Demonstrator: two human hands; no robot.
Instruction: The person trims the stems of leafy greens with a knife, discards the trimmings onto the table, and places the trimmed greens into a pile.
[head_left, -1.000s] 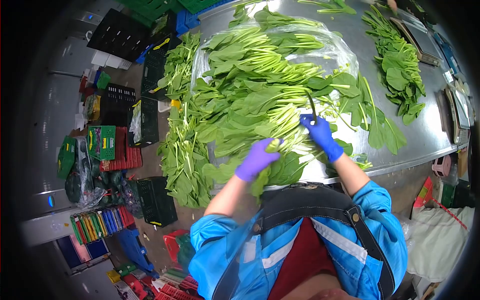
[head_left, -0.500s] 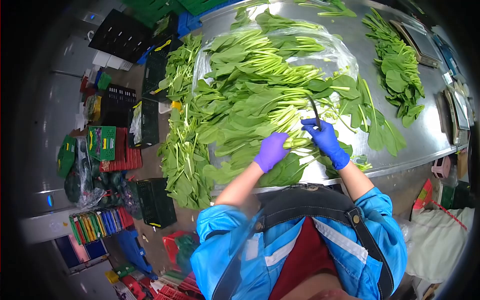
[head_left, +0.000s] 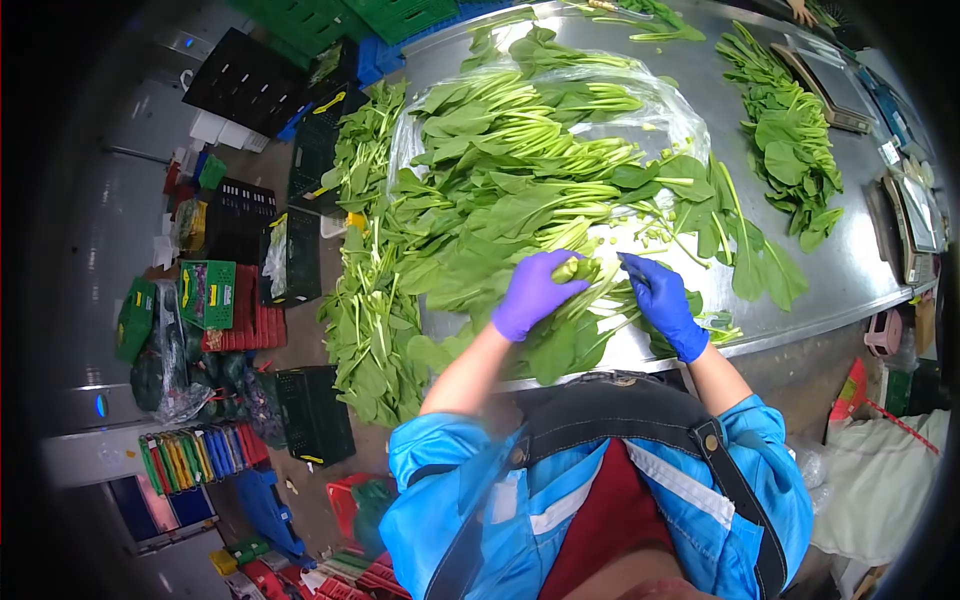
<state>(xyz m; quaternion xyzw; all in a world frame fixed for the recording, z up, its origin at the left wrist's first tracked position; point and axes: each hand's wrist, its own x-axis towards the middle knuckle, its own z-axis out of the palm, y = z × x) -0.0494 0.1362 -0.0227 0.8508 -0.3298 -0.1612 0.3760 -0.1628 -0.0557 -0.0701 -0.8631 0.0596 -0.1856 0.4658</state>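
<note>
My left hand (head_left: 537, 295), in a purple glove, is closed round the pale stems of a small bunch of leafy greens (head_left: 567, 343), whose leaves hang toward the table's near edge. To its right, my right hand (head_left: 662, 302), in a blue glove, has its fingers drawn together close to the stems. A small dark bit of a blade (head_left: 624, 262) shows at its fingertips; the rest is hidden. Beyond both hands lies a large heap of leafy greens (head_left: 500, 215), stems pointing right, partly on clear plastic. Cut stem pieces (head_left: 655, 228) are scattered beside it.
The metal table (head_left: 840, 260) carries another row of greens (head_left: 785, 140) at the right, beside scales (head_left: 830, 85). More greens (head_left: 375, 310) line its left side. Dark crates (head_left: 315, 410) stand at the left. Another person's hand (head_left: 803, 12) shows at the top right.
My left hand has moved up slightly and turned, raising the stem ends. My right hand has shifted slightly down and right; the blade, upright before, now barely shows. Another person's hand has appeared.
</note>
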